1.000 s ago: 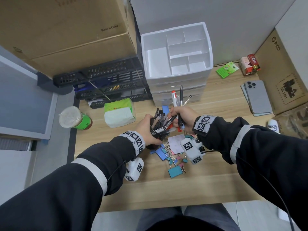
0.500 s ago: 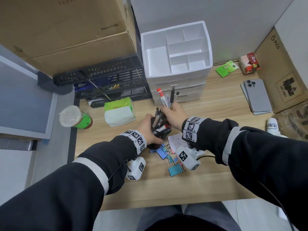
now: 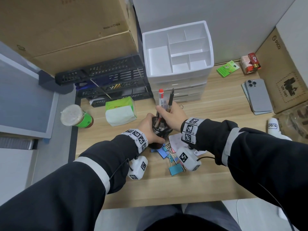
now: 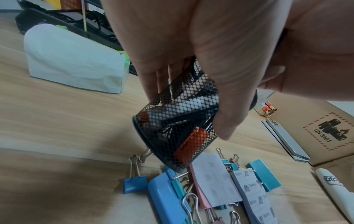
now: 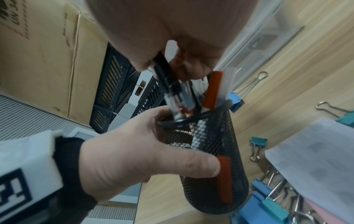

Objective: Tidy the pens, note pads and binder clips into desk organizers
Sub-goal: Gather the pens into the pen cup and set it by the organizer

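My left hand (image 3: 150,130) grips a black mesh pen cup (image 3: 160,133) and holds it tilted just above the desk. My right hand (image 3: 172,114) grips a bundle of pens (image 3: 161,99), among them a red-capped one and a black one (image 3: 170,98). In the right wrist view the pens' (image 5: 178,97) lower ends sit inside the cup's (image 5: 210,166) rim. Coloured binder clips (image 4: 134,184) and small note pads (image 4: 214,178) lie on the desk beneath the cup (image 4: 178,130). A white drawer organizer (image 3: 176,77) with empty top compartments stands behind.
A tissue pack (image 3: 120,112) and a lidded drink cup (image 3: 75,116) sit to the left. Black mesh trays (image 3: 106,84) stand under a big cardboard box (image 3: 66,30). Phones (image 3: 257,95), a green box (image 3: 227,68), red packs (image 3: 250,63) and a white bottle (image 3: 273,126) lie right.
My right hand has moved left with its bundle of pens, from beside the cup to over it, and the pens now stand with their ends in the cup. The left hand kept its grip.
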